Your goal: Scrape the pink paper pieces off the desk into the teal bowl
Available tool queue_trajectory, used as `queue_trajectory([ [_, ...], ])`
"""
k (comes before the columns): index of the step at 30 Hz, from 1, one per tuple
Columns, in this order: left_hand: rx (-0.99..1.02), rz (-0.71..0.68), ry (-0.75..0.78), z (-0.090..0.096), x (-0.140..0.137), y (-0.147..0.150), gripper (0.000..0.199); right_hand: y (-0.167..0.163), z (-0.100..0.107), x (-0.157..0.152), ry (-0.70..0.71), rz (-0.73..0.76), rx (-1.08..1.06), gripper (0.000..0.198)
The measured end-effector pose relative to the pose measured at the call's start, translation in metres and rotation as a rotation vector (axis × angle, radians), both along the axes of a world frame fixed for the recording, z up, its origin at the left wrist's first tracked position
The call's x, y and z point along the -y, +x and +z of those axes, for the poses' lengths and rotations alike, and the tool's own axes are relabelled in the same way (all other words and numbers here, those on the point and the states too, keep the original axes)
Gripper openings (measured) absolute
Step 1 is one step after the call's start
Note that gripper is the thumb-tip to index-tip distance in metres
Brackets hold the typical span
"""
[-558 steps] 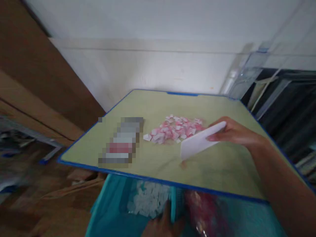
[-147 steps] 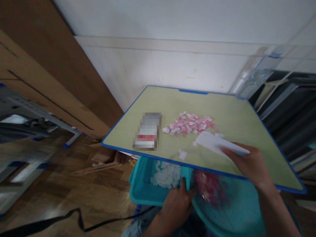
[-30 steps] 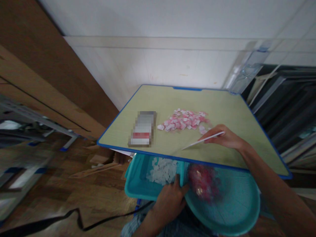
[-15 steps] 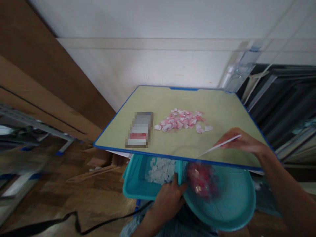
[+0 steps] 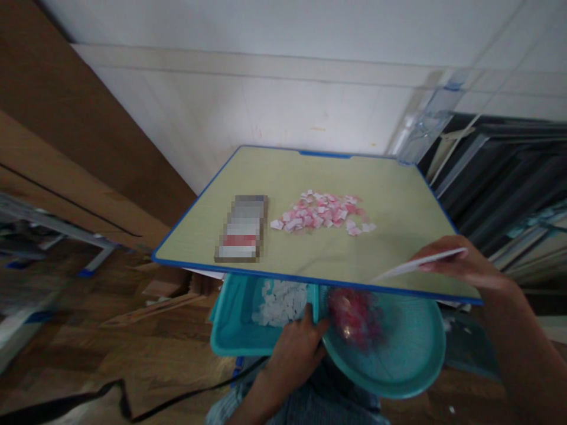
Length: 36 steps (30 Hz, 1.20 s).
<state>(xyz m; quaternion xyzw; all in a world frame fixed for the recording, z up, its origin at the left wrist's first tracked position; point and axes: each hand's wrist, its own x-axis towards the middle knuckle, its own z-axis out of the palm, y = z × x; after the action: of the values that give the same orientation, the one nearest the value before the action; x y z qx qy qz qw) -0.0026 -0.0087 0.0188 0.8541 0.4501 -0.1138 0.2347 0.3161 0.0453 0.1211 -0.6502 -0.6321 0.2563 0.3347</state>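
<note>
My right hand (image 5: 458,262) is closed on a thin white card (image 5: 420,264), seen nearly edge-on and blurred at its tip, over the board's right front part. Below the board's front edge, my left hand (image 5: 297,347) grips the meeting rims of a rectangular teal bin (image 5: 237,345) and a round teal basket (image 5: 414,360). White pieces (image 5: 281,304) lie in the bin. A clear bag with red contents (image 5: 354,316) rests in the basket. A loose heap of small pink and white pieces (image 5: 321,211) is spread over the yellow board (image 5: 274,171).
A blurred-out phone-like object (image 5: 243,229) lies on the board's left side. Behind the right corner stands a clear plastic bottle (image 5: 427,124) against the wall. Dark flat panels (image 5: 509,171) lean at the right. A black strap (image 5: 177,401) crosses at lower left.
My right hand has moved right with the card, which shows a slightly broader face now. My left hand keeps its hold on the rims. The whole view has shifted a little.
</note>
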Motion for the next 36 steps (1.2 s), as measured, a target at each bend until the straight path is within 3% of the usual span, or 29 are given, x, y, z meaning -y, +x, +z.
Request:
queue_trajectory([
  [3, -0.002, 0.002, -0.005, 0.001, -0.001, 0.0, 0.038, 0.001, 0.003, -0.003, -0.104, 0.039, -0.003, 0.027],
  [8, 0.005, -0.003, -0.001, 0.001, -0.001, 0.0, 0.036, -0.003, 0.002, -0.011, 0.029, -0.224, -0.044, 0.026],
  [12, 0.003, -0.004, 0.014, -0.001, 0.0, 0.0, 0.036, -0.006, -0.002, -0.018, 0.073, -0.305, 0.037, 0.026],
  [22, 0.025, -0.013, 0.036, -0.007, 0.002, -0.002, 0.035, -0.006, 0.016, -0.007, -0.031, 0.053, 0.11, 0.034],
  [28, 0.047, -0.031, 0.068, -0.01, 0.002, -0.003, 0.037, -0.023, 0.009, -0.004, -0.058, 0.157, 0.11, 0.032],
  [30, 0.046, -0.031, 0.072, -0.01, 0.002, -0.003, 0.036, -0.025, 0.006, -0.005, 0.003, 0.097, 0.089, 0.028],
  [33, 0.052, -0.027, 0.079, -0.01, 0.002, -0.003, 0.035, -0.018, 0.004, -0.009, 0.104, -0.162, 0.075, 0.026],
  [36, 0.055, -0.02, 0.066, -0.01, 0.003, -0.003, 0.033, -0.007, 0.0, -0.012, 0.093, -0.329, 0.063, 0.027],
])
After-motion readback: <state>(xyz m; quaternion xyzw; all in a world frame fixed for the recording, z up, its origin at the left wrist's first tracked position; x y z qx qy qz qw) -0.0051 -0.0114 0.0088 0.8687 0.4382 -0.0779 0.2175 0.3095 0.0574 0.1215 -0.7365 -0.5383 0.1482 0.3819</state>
